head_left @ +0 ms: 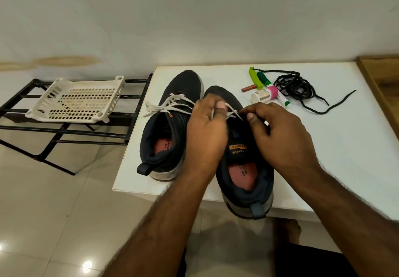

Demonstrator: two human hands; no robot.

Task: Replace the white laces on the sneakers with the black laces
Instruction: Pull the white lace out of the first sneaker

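1. Pinching the white lace [232, 112] from both sides, the left hand [207, 130] grips one strand between thumb and forefinger while the right hand [278, 134] pinches the other strand just beside it, over the throat of the right sneaker [244, 168].
2. That sneaker lies with its long axis running from the near table [323, 147] edge, where its heel overhangs, toward the far edge; the lace crossings sit directly under both hands, so the strands would likely pull out toward the heel.
3. The left sneaker [168, 130] stands touching or just beside it, nearer the table's left edge, its white bow [166, 108] apparently tied.
4. The black laces [300, 89] lie heaped toward the far right corner, nearer the right hand, untouched.
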